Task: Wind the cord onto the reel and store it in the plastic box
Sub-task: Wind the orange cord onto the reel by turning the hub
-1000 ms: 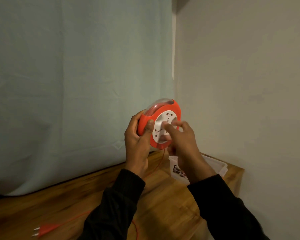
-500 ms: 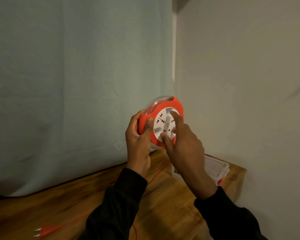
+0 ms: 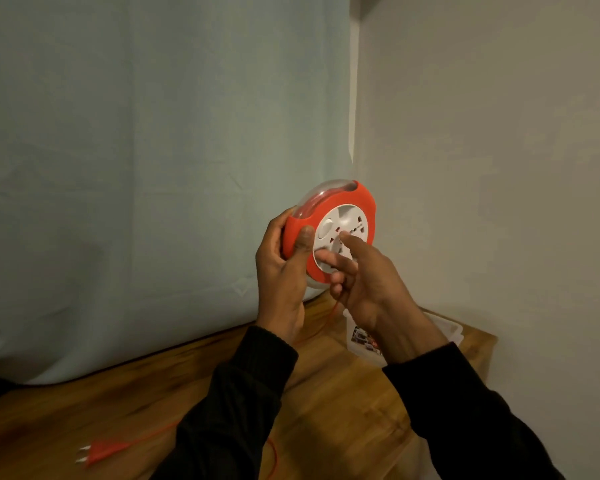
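Note:
An orange cord reel (image 3: 355, 199) with a white socket face and a clear back cover is held up in front of the wall corner. My left hand (image 3: 283, 268) grips its left rim, thumb on the orange front. My right hand (image 3: 364, 275) has its fingertips on the white centre disc. A thin orange cord (image 3: 328, 318) drops from the reel's underside to the wooden table (image 3: 94, 407) and ends in an orange plug (image 3: 99, 452) at the front left. The clear plastic box (image 3: 447, 329) stands on the table's right end, partly behind my right wrist.
A pale curtain (image 3: 136, 168) hangs behind the table and a plain wall (image 3: 499, 168) closes the right side. The table's right edge lies just past the box.
My right hand's fingers have shifted round the white disc, from upper right to lower middle. The plug has slid slightly right along the table. The left hand keeps its grip.

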